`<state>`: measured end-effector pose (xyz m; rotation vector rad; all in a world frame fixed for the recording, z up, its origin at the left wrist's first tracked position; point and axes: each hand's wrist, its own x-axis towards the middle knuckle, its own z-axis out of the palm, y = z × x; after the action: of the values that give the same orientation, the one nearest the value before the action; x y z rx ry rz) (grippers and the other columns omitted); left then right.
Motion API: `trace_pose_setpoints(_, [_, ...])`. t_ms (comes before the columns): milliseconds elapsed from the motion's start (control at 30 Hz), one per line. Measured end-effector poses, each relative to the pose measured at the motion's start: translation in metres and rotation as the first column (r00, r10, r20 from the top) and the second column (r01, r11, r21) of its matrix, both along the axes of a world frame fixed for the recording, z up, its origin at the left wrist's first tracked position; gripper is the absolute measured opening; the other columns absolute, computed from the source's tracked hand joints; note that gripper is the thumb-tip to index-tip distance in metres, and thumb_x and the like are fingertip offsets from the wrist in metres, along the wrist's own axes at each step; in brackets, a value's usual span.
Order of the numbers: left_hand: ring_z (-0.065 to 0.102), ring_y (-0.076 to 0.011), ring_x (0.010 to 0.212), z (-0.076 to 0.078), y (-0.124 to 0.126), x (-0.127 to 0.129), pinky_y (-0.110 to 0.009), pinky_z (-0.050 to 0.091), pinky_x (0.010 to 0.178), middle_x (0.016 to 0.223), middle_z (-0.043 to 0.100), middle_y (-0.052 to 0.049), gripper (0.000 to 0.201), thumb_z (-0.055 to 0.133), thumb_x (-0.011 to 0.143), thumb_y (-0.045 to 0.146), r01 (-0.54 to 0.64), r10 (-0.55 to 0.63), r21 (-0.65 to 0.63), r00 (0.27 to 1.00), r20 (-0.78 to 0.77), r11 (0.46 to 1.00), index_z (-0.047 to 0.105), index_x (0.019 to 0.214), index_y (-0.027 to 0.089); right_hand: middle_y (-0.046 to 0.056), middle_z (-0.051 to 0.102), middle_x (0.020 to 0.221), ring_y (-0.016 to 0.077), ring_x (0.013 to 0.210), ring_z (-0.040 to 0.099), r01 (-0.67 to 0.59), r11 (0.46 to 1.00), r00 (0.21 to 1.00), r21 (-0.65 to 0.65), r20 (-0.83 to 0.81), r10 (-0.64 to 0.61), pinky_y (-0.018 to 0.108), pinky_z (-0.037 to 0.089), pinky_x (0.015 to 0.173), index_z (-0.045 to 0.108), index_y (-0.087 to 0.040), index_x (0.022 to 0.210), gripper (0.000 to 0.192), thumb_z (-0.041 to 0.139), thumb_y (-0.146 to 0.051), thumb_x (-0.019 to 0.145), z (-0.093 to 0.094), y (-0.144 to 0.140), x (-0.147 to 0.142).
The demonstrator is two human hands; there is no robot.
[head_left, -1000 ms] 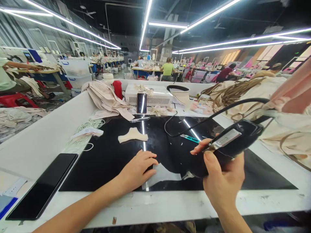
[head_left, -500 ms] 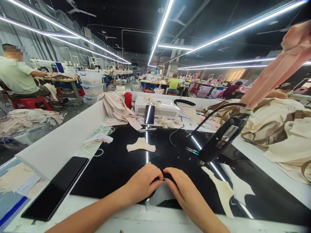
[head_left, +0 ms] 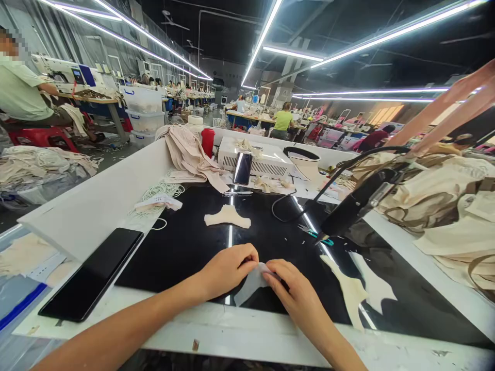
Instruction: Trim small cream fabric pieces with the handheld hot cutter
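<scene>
Left hand (head_left: 228, 269) and right hand (head_left: 296, 293) both pinch the top edge of a small pale fabric piece (head_left: 251, 284) lying at the near edge of the black surface (head_left: 185, 247). Judged thin, limp, light; best gripped at edges, fingertips only.

Fabric piece (head_left: 250, 285): small, thin, pale grey-white cut of cloth with curved edges. Lies flat on the glossy black desk (head_left: 185, 257) near its front edge; upper corner pinched between both hands' fingertips.
</scene>
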<state>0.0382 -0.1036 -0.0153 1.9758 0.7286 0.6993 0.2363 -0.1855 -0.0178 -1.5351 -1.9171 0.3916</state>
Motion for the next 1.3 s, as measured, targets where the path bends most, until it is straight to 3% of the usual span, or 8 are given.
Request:
trace_pose_setpoints(100, [0.062, -0.0147, 0.083, -0.002, 0.008, -0.001, -0.027, 0.049, 0.076, 0.09, 0.065, 0.0, 0.01, 0.056, 0.095, 0.029, -0.038, 0.046, -0.09, 0.994, 0.097, 0.995, 0.058, 0.098, 0.021, 0.002, 0.07, 0.081, 0.0191, 0.073, 0.066, 0.028, 1.0, 0.996, 0.014, -0.08, -0.027, 0.03, 0.053, 0.066, 0.071, -0.025, 0.088, 0.031, 0.049, -0.042, 0.102, 0.005, 0.011, -0.008])
trace_pose_setpoints(200, [0.065, -0.015, 0.084, -0.003, 0.021, -0.003, -0.026, 0.052, 0.075, 0.093, 0.065, -0.002, 0.023, 0.062, 0.091, 0.033, -0.073, 0.106, -0.175, 0.977, 0.185, 0.982, 0.056, 0.108, 0.019, 0.002, 0.068, 0.077, 0.0183, 0.07, 0.064, 0.07, 0.996, 0.984, 0.063, -0.167, -0.059, 0.028, 0.05, 0.063, 0.072, -0.024, 0.09, 0.033, 0.05, -0.045, 0.101, 0.011, 0.03, -0.017])
trace_pose_setpoints(367, [0.062, -0.0117, 0.066, 0.007, 0.043, -0.017, -0.024, 0.048, 0.063, 0.08, 0.061, 0.002, 0.022, 0.057, 0.091, 0.033, -0.194, 0.231, -0.188, 0.953, 0.197, 0.963, 0.053, 0.108, 0.019, 0.0, 0.063, 0.075, 0.0173, 0.065, 0.06, 0.124, 0.988, 0.967, 0.088, -0.235, -0.1, 0.028, 0.05, 0.062, 0.064, -0.021, 0.11, 0.029, 0.053, -0.045, 0.099, 0.016, 0.071, -0.033])
trace_pose_setpoints(467, [0.059, -0.0116, 0.063, 0.015, 0.056, -0.025, -0.023, 0.045, 0.06, 0.079, 0.06, 0.003, 0.024, 0.058, 0.091, 0.035, -0.3, 0.317, -0.12, 0.932, 0.173, 0.946, 0.051, 0.109, 0.02, -0.002, 0.061, 0.074, 0.0162, 0.063, 0.058, 0.121, 0.985, 0.968, 0.12, -0.232, -0.091, 0.027, 0.048, 0.061, 0.06, -0.021, 0.107, 0.026, 0.053, -0.045, 0.099, 0.017, 0.093, -0.04])
trace_pose_setpoints(567, [0.058, -0.0132, 0.068, 0.021, 0.069, -0.03, -0.025, 0.044, 0.063, 0.081, 0.061, 0.003, 0.022, 0.059, 0.092, 0.034, -0.385, 0.384, -0.011, 0.915, 0.122, 0.923, 0.052, 0.107, 0.021, 0.001, 0.065, 0.081, 0.0172, 0.07, 0.06, 0.101, 0.985, 0.98, 0.143, -0.185, -0.073, 0.028, 0.048, 0.066, 0.063, -0.021, 0.095, 0.024, 0.052, -0.043, 0.099, 0.017, 0.111, -0.044])
trace_pose_setpoints(667, [0.059, -0.0153, 0.074, 0.024, 0.083, -0.031, -0.028, 0.044, 0.069, 0.083, 0.062, 0.003, 0.017, 0.06, 0.093, 0.031, -0.422, 0.421, 0.122, 0.906, 0.038, 0.898, 0.053, 0.105, 0.022, 0.003, 0.068, 0.086, 0.0199, 0.077, 0.06, 0.11, 0.982, 0.99, 0.152, -0.102, -0.095, 0.032, 0.045, 0.072, 0.068, -0.022, 0.094, 0.026, 0.051, -0.041, 0.1, 0.013, 0.126, -0.046])
trace_pose_setpoints(967, [0.063, -0.0189, 0.084, 0.013, 0.11, -0.027, -0.029, 0.041, 0.072, 0.089, 0.067, 0.0, 0.004, 0.061, 0.096, 0.026, -0.391, 0.525, 0.434, 0.815, -0.246, 0.811, 0.061, 0.094, 0.022, 0.005, 0.074, 0.09, 0.0238, 0.084, 0.058, 0.171, 0.965, 0.969, 0.199, 0.143, -0.202, 0.034, 0.034, 0.074, 0.076, -0.024, 0.093, 0.023, 0.055, -0.028, 0.1, -0.003, 0.15, -0.052])
trace_pose_setpoints(1300, [0.061, -0.0198, 0.093, -0.002, 0.117, -0.03, -0.03, 0.044, 0.081, 0.097, 0.067, -0.002, 0.016, 0.057, 0.1, 0.028, -0.308, 0.556, 0.555, 0.75, -0.359, 0.773, 0.068, 0.092, 0.021, 0.007, 0.071, 0.097, 0.0245, 0.092, 0.059, 0.17, 0.957, 0.958, 0.236, 0.189, -0.217, 0.036, 0.038, 0.078, 0.076, -0.023, 0.093, 0.017, 0.06, -0.023, 0.098, -0.011, 0.15, -0.058])
